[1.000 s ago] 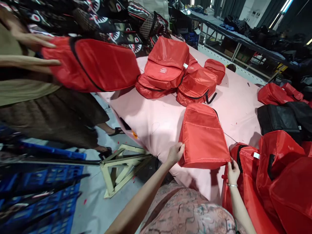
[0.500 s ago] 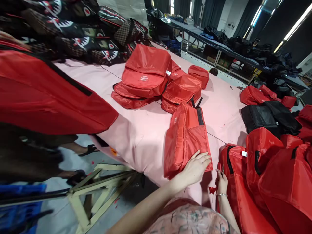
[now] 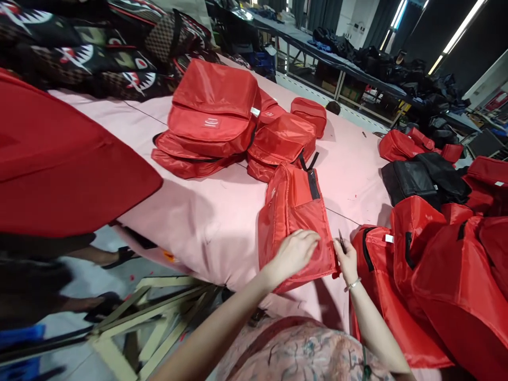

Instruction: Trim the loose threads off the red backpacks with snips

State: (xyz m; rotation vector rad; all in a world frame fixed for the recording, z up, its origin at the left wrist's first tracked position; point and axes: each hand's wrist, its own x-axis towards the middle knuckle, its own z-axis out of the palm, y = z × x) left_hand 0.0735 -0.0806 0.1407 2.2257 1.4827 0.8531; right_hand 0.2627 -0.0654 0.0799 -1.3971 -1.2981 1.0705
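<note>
A red fabric bag (image 3: 305, 217) with a black zipper strip lies in front of me on the pink-covered table (image 3: 226, 211). My left hand (image 3: 297, 251) rests over its side panel, fingers bent and pressed together; whether anything is pinched in them is hidden. At the bag's right edge, my right hand (image 3: 346, 258) is closed around small scissors (image 3: 341, 241), their dark pointed tips facing up and away from me. A bracelet circles the right wrist. Beside that hand, a scrap of red cloth (image 3: 336, 274) shows at the bag's lower corner.
Stacked red backpacks (image 3: 214, 106) stand behind the bag. More red bags (image 3: 456, 280) and a black bag (image 3: 410, 180) crowd the right side. Patterned bags (image 3: 130, 63) are heaped back left. At left, a large red bag (image 3: 59, 164) hangs past the edge above someone's legs.
My right hand has moved up with the scissors to the bag's right edge. My left hand has shifted back from that edge, its fingers now curled instead of flat. The view has turned slightly.
</note>
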